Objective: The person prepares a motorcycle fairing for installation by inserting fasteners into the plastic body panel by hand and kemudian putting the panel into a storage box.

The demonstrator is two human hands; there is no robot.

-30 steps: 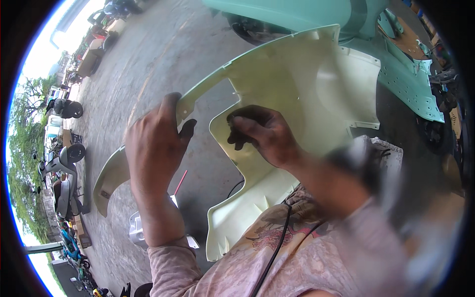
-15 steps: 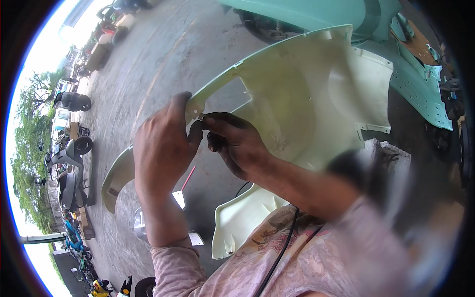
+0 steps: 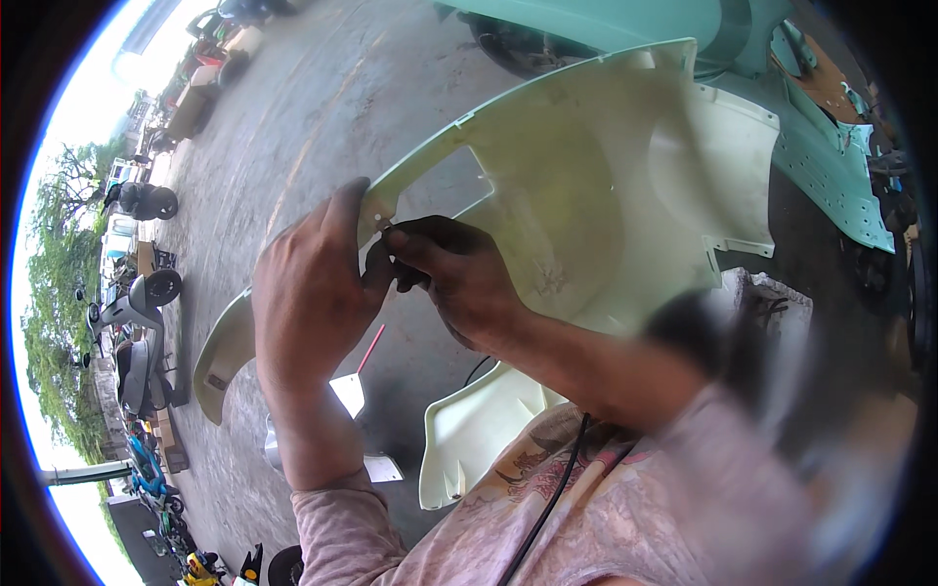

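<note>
While left hand (image 3: 315, 293) grips panel (image 3: 576, 186), right hand (image 3: 454, 273) sits close

Left of centre, the left hand clasps the pale panel's narrow strip; the broad part spreads toward the upper right. The right hand is pinched together beside the left thumb; whether on something small, I cannot tell.

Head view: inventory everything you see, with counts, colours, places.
large curved panel: one, pale green, centre
scooter: one, mint green, top right
rod: one, red, left of centre
flat piece: at least one, white, lower left
block: one, whitish, right
cord: one, black, bottom centre
parked vehicles: several, mixed colours, left
foliage: uncounted, green, far left
floor: one, grey, behind panel
shirt: one, pinkish, bottom
left hand: one, bare, gripping panel's edge
right hand: one, bare, beside left hand, grip unclear
</note>
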